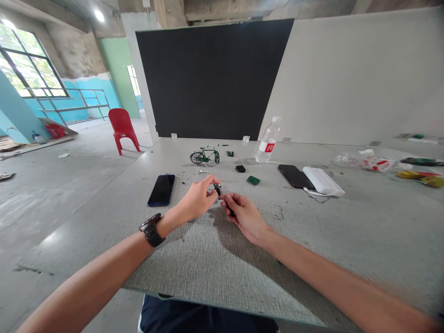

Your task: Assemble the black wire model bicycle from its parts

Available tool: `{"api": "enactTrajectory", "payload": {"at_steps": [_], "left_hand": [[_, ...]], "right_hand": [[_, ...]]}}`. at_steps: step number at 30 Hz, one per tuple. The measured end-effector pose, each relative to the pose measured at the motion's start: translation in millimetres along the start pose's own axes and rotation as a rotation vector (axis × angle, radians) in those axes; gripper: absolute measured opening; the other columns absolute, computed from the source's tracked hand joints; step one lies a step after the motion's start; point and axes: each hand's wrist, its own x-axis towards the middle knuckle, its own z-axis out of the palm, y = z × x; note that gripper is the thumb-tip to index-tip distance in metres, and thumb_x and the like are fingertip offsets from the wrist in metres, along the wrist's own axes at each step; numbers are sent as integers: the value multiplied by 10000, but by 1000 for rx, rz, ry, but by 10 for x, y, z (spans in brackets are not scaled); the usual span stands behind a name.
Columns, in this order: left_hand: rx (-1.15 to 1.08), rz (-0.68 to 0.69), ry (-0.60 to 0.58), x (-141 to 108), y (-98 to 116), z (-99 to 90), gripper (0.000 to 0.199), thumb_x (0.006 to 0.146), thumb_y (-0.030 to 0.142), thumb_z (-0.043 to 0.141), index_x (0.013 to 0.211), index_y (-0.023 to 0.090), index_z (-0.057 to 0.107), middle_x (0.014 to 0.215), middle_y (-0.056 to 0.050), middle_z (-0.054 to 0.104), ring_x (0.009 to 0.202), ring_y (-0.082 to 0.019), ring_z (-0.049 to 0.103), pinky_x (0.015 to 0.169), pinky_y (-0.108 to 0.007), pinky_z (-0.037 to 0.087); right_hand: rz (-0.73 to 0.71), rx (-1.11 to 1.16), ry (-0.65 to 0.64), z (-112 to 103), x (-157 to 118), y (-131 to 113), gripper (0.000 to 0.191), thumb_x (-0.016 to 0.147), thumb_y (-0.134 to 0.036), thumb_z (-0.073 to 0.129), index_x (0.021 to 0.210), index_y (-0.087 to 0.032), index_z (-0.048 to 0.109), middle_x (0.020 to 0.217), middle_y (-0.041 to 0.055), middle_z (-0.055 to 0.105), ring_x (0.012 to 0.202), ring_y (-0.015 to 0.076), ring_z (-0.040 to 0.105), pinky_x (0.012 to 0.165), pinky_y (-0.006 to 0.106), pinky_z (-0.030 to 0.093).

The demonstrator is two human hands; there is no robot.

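Over the middle of the table, my left hand [199, 196] pinches a small black and silver part [217, 188] between thumb and fingers; its kind is too small to make out. My right hand [244, 215] is closed on a small screwdriver [229, 210] with a dark handle and a thin shaft, its tip pointing up at the part. Beyond my hands stands a green model bicycle [205, 156]. Tiny silver pieces [201, 172] lie between the bicycle and my left hand. A green block [253, 180] and a black block [240, 169] lie to the right.
A dark phone [161, 190] lies left of my hands. Rightward are a water bottle [268, 141], a black phone [294, 175], a white power bank [322, 181] and crumpled plastic packaging [376, 162]. Bent wire bits [279, 212] lie near my right hand. A black panel [215, 83] rises behind.
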Motion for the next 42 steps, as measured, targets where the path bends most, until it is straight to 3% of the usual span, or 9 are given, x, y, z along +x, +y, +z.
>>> {"api": "enactTrajectory", "payload": {"at_steps": [8,16,21,28,36,42], "left_hand": [[-2,16,6,6,3,7,305,878,169,482,1165,192,584,1165,-71,709,705,-132,644,730,-293,490],[4,-2,-8,-1,20,3,312,882,191,481,1170,182,601,1000,-62,718,680,-131,623,679,-279,468],[4,13,-3,-8,5,25,307,886,204,490,1169,182,606,880,-41,705,699,-147,633,678,-274,467],[27,26,-17,-34,60,26,289,884,178,481,1146,187,603,907,-36,713,579,-113,565,612,-262,425],[23,28,15,-32,6,69,294,886,196,507,1165,194,601,911,-39,710,655,-138,616,673,-276,472],[32,31,18,-37,31,61,296,883,170,490,1156,200,600,923,-48,710,747,-163,656,723,-290,480]], "right_hand": [[-46,-4,69,20,-12,36,401,639,-428,872,856,-193,632,767,-27,522,640,91,429,592,260,371],[0,9,2,-13,7,44,477,659,-592,823,842,-183,659,767,11,547,609,100,409,492,262,255],[-41,-65,16,8,-9,40,423,726,-561,784,879,-183,671,745,-8,520,617,101,404,533,270,297],[-83,-85,40,-10,6,81,371,711,-494,806,854,-184,662,712,-18,506,617,104,400,552,279,314],[-52,-77,26,8,4,20,438,709,-575,777,878,-180,688,766,4,539,608,99,391,524,271,282],[-84,-110,71,22,-16,63,346,717,-467,796,886,-206,642,754,-16,519,614,107,416,567,285,344]]}}
